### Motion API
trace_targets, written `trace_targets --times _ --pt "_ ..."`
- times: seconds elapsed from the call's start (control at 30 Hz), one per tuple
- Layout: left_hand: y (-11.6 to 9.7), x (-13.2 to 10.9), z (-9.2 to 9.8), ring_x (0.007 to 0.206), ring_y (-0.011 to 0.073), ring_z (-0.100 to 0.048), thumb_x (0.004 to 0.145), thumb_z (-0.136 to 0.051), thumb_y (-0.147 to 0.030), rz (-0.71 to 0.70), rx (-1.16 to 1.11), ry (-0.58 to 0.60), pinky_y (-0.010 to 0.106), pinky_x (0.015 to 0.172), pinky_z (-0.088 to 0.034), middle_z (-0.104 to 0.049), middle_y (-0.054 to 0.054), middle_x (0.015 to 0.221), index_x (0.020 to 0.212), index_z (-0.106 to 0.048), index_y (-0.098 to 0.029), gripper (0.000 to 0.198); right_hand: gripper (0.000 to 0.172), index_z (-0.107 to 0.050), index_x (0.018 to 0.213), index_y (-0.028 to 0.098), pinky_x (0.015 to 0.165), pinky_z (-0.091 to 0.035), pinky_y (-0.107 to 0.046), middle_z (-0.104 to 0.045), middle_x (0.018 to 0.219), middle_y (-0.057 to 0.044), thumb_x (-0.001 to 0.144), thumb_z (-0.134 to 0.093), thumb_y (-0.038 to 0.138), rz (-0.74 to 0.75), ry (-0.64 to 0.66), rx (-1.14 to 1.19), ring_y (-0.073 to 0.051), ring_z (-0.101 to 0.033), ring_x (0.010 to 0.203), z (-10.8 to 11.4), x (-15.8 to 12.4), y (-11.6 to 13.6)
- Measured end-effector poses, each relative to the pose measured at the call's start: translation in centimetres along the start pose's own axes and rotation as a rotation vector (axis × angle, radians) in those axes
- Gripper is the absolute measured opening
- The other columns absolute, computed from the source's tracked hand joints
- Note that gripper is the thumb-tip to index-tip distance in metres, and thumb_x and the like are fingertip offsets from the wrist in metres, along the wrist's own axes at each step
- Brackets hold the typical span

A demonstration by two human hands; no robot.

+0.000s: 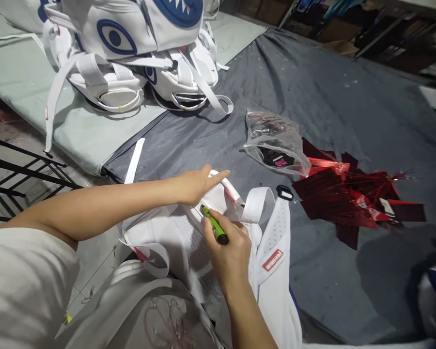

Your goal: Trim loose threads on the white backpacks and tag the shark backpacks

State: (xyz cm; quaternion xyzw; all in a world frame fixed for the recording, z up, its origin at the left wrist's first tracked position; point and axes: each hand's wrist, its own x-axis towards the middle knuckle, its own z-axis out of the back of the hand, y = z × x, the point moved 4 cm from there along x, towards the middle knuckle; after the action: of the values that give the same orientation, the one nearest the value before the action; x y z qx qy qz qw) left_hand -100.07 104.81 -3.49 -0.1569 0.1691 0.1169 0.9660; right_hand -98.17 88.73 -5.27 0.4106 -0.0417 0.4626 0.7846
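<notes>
A white backpack (pixel 167 228) with perforated padding, white straps and a red label lies across my lap and the table's edge. My left hand (pixel 196 186) grips its rim near the top, the index finger stretched along the edge and the other fingers partly hidden. My right hand (pixel 228 247) is closed around a slim green tool with a black end (pixel 215 227). The tool's dark tip is at the backpack's rim, just below my left hand; its exact kind I cannot make out. A black strap buckle (pixel 285 193) lies to the right of both hands.
White backpacks with blue eye patterns (pixel 116 38) are stacked at the back left. On the dark table cover (pixel 330 106) lie a clear plastic bag (pixel 274 138) with dark tags and a pile of dark red strips (pixel 330 194). A black metal rack (pixel 22 169) stands at left.
</notes>
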Motion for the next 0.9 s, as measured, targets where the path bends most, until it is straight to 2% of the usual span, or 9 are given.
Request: trace_targets --times 0.27,0.5,0.6,0.7,0.9 --pt "-0.55 -0.38 0.43 0.108 0.0275 -0.063 0.085 -0.057 -0.015 0.041 0.019 0.057 0.034 0.082 -0.053 -0.033 0.018 0.146 0.158 0.002 -0.032 0.096 0.018 -0.076 0.098 0.018 0.073 -0.049 -0.034 -0.078 0.086 -0.005 0.088 -0.063 0.027 -0.051 -0.030 -0.011 -0.020 -0.070 0.070 0.01 -0.13 -0.03" --pt "-0.35 -0.24 0.38 0.109 0.0281 -0.063 0.083 -0.060 -0.017 0.033 0.026 0.052 0.035 0.082 -0.053 -0.033 0.019 0.146 0.158 0.002 -0.031 0.099 0.019 -0.075 0.101 0.021 0.074 -0.053 -0.034 -0.078 0.091 -0.004 0.088 -0.063 0.028 -0.149 0.040 0.073 -0.020 -0.071 0.075 -0.02 0.23 -0.04" --pt "-0.28 -0.16 0.27 0.107 0.0279 -0.063 0.081 -0.062 -0.018 0.028 0.029 0.036 0.034 0.082 -0.053 -0.033 0.019 0.147 0.158 0.003 -0.031 0.102 0.019 -0.075 0.101 0.022 0.073 -0.053 -0.034 -0.078 0.091 -0.004 0.087 -0.063 0.028 -0.147 0.085 0.067 -0.021 -0.071 0.075 -0.01 0.32 0.00" --pt "-0.31 -0.17 0.17 0.109 0.0287 -0.063 0.082 -0.059 -0.014 0.032 0.027 0.030 0.036 0.083 -0.053 -0.032 0.020 0.148 0.158 0.002 -0.031 0.099 0.019 -0.076 0.099 0.022 0.074 -0.052 -0.037 -0.078 0.087 -0.004 0.087 -0.063 0.028 -0.118 0.061 -0.019 -0.021 -0.070 0.071 0.23 0.22 0.00" --pt "-0.41 -0.26 0.19 0.106 0.0280 -0.063 0.083 -0.058 -0.015 0.021 0.037 0.031 0.033 0.078 -0.053 -0.034 0.019 0.145 0.158 0.003 -0.030 0.098 0.022 -0.075 0.105 0.022 0.076 -0.052 -0.037 -0.078 0.093 -0.004 0.088 -0.062 0.027 -0.125 0.045 0.032 -0.021 -0.072 0.077 0.07 -0.12 -0.12"
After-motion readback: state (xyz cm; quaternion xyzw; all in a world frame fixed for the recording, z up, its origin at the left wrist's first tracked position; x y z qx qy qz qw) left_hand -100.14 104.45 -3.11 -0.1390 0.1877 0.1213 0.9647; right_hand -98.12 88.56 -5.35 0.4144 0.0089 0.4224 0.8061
